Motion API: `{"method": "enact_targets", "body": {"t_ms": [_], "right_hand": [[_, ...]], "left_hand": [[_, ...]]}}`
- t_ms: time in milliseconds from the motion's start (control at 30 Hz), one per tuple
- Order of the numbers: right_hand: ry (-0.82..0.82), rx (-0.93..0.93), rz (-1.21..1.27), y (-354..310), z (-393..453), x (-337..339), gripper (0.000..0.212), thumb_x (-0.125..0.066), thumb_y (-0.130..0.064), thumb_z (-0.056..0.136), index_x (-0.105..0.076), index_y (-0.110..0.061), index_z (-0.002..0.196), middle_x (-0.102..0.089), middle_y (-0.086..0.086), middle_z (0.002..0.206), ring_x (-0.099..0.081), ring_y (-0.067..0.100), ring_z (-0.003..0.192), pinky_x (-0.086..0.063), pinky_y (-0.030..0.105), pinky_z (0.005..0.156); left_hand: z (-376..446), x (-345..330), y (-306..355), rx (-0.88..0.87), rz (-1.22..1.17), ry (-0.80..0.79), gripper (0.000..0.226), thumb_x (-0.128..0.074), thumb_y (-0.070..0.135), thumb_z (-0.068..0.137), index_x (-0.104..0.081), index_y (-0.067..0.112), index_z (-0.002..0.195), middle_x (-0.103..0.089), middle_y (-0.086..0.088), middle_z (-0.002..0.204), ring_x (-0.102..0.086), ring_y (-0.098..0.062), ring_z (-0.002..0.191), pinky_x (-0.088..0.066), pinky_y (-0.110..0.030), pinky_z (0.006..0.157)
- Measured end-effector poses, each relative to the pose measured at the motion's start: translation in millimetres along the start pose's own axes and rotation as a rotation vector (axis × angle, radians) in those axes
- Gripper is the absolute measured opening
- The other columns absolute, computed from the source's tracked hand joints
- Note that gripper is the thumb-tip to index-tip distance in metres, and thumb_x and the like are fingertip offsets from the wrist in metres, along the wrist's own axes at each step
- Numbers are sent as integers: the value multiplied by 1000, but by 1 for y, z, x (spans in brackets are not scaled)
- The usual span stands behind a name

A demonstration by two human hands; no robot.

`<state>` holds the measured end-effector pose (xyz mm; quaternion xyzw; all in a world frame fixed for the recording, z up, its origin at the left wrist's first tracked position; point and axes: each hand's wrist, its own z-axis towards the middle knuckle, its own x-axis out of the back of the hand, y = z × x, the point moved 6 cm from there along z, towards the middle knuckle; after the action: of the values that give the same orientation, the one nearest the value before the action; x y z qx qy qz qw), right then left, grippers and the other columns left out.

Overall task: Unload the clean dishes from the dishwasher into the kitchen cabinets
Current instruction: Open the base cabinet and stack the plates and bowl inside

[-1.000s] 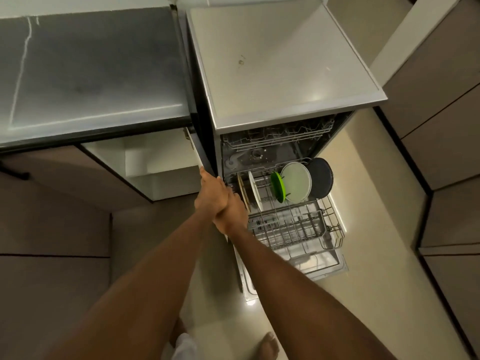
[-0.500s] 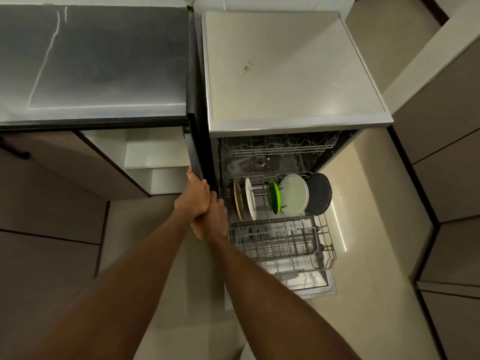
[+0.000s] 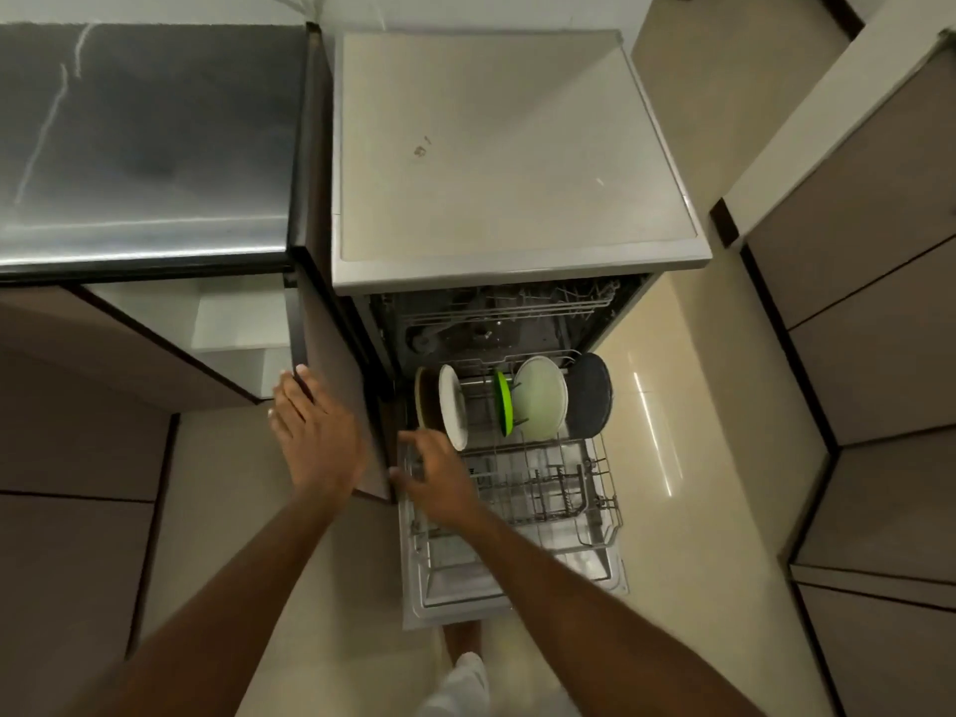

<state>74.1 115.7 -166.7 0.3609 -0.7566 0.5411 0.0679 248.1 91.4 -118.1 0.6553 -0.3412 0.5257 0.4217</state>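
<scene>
The dishwasher (image 3: 517, 147) stands open with its lower rack (image 3: 558, 489) pulled out over the dropped door. Upright in the rack stand a brown plate (image 3: 425, 401), a white plate (image 3: 454, 411), a green plate (image 3: 503, 403), a pale plate (image 3: 542, 398) and a dark plate (image 3: 589, 395). My left hand (image 3: 315, 432) lies flat with straight fingers on the edge of the open brown cabinet door (image 3: 336, 385). My right hand (image 3: 439, 473) hovers with spread fingers over the rack's left side, just below the white plate, holding nothing.
The open cabinet (image 3: 233, 323) under the steel counter (image 3: 145, 137) shows white shelves. Brown cabinet fronts (image 3: 879, 354) line the right side. The dishwasher door (image 3: 517, 582) lies flat over the beige floor (image 3: 698, 458); my foot shows below it.
My hands were together at the cabinet door's edge; now they are apart. The left has pushed the door wider, and the right has moved right over the rack.
</scene>
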Motion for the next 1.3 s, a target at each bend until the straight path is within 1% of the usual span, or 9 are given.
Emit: {"method": "enact_targets", "body": {"t_ms": [133,233,367,533,633,767,867,1100,1300], "right_hand": [[76,-247,-109,97,5,79,44,-74,-32,94,-63,-24,135,-49,6,144,-55,20,124,-43,25,101],[155,-371,-159,164,16,129,35,-73,-26,92,-70,-22,126,-57,11,138,-62,22,117,-47,17,94],[181,-422,-251,227,39,172,33,-71,-24,93,-71,-17,125,-54,11,134,-62,29,116,-49,34,102],[215,-369,-347,290,98,190,46,-68,-35,91,-60,-16,132,-54,11,138,-57,32,122,-55,49,95],[362,-379,-342,318,128,203,61,-71,-27,92,-47,-8,145,-48,17,148,-54,38,129,-52,55,101],[559,-432,-162,350,155,216,62,-53,-31,105,-30,-9,158,-29,18,166,-33,40,150,-34,59,120],[561,-427,-143,376,177,214,77,-71,-20,94,-27,-9,157,-40,19,158,-45,41,141,-44,57,113],[601,-549,-7,422,200,217,33,-56,-16,103,-56,-8,135,-67,18,127,-64,38,116,-53,48,97],[606,-581,139,433,195,215,30,-54,-13,104,-66,-17,132,-70,11,123,-65,35,116,-54,48,99]], "left_hand": [[-17,-17,45,-265,125,66,84,-50,31,99,-5,0,163,5,-25,170,9,-40,158,4,-56,126],[-25,-62,80,-391,77,-47,78,-53,23,98,-15,1,162,-10,-21,171,-2,-36,159,-10,-55,128],[-11,-134,90,-318,35,-232,80,-67,18,91,-27,2,158,-30,-18,163,-22,-35,155,-31,-52,123],[37,-231,76,-248,61,-292,71,-70,28,85,-45,2,146,-54,-18,134,-53,-36,122,-52,-46,98],[70,-282,70,-160,72,-311,63,-60,28,88,-47,0,143,-55,-23,132,-54,-42,118,-49,-52,98],[102,-326,76,-61,53,-313,77,-70,14,89,-34,-14,150,-47,-39,140,-49,-53,124,-40,-55,103],[119,-352,73,68,-84,-286,77,-68,10,92,-26,-16,152,-46,-40,139,-48,-54,125,-41,-54,102],[137,-389,42,299,-195,-246,36,-59,14,101,-59,-6,130,-63,-34,124,-61,-54,115,-47,-52,96],[129,-382,33,375,-257,-237,40,-50,21,108,-63,-14,122,-62,-39,123,-59,-55,115,-44,-52,96]]}}
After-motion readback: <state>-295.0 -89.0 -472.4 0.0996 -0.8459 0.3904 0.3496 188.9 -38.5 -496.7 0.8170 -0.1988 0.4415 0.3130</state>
